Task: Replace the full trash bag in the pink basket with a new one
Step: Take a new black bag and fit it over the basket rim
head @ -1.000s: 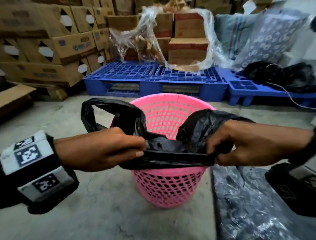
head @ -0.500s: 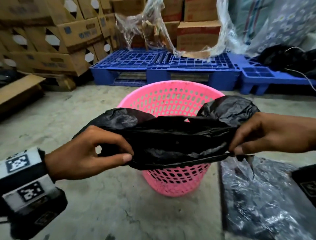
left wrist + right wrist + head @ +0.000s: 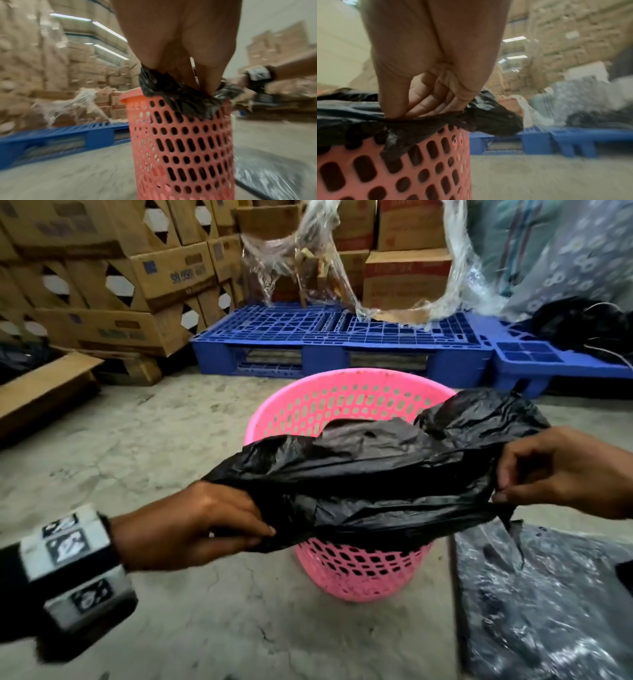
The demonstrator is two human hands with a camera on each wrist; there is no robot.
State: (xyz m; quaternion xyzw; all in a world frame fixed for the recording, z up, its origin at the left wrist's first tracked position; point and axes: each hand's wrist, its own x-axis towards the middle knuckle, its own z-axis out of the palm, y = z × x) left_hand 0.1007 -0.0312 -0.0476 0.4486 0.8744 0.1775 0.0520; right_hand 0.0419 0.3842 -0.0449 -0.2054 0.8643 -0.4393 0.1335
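Observation:
A pink perforated basket (image 3: 342, 402) stands on the concrete floor in front of me. A black trash bag (image 3: 370, 484) is stretched across its near rim between both hands. My left hand (image 3: 263, 534) pinches the bag's left end, thumb under, fingers over. My right hand (image 3: 500, 491) pinches the right end with fingertips. In the left wrist view the left hand (image 3: 187, 86) grips bunched black plastic (image 3: 188, 102) at the basket (image 3: 181, 148) rim. The right wrist view shows the right hand (image 3: 419, 112) pinching the bag (image 3: 471, 119) over the basket (image 3: 402, 169) edge. The basket's inside is mostly hidden.
A shiny black plastic sheet or bag (image 3: 548, 604) lies on the floor at the right of the basket. Blue pallets (image 3: 329, 337) with wrapped boxes stand behind it. Cardboard boxes (image 3: 120, 275) are stacked at the left. Another dark bag (image 3: 582, 326) lies on the right pallet.
The hands have drawn apart, stretching the bag wider across the basket's near rim. The view has dipped closer to the basket.

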